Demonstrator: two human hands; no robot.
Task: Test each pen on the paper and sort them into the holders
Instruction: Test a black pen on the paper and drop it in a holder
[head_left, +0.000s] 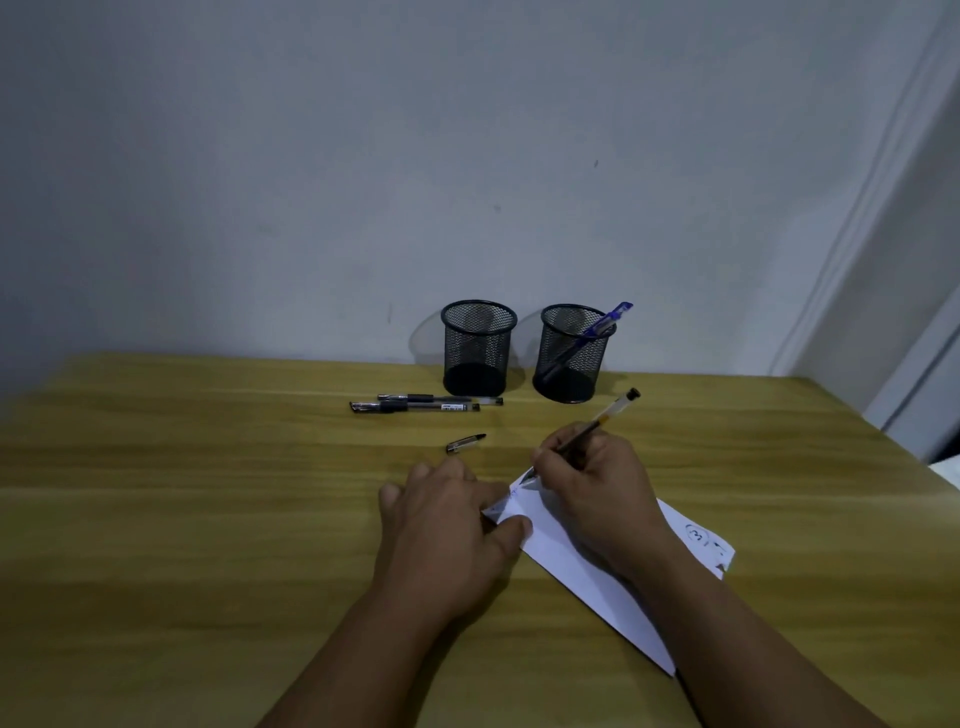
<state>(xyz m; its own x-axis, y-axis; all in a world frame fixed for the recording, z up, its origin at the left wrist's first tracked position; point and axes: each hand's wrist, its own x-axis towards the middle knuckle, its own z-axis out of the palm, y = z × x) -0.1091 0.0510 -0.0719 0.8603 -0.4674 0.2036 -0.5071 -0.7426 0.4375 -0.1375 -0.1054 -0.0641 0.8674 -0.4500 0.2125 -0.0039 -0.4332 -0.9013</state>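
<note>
— Two capped pens (415, 407) wait at the left, by the empty holder (478, 348)?

— Yes. Nearer me, my left hand (447, 525) pins the paper (587, 571) flat, fingers straight. My right hand (597, 483) grips the uncapped pen (608, 415), tip on the paper.

— Next?

— Judge the mark, recap with the cap (466, 443), then choose between the empty holder and the right holder (571, 358), with its blue pen (605, 325).

Wooden table (208, 519), grey wall (311, 156) behind.

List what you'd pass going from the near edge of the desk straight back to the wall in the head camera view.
Paper → left hand pressing it flat → right hand writing with a pen → loose pen cap → two capped black pens → two mesh holders, the right one containing a blue pen.
</note>
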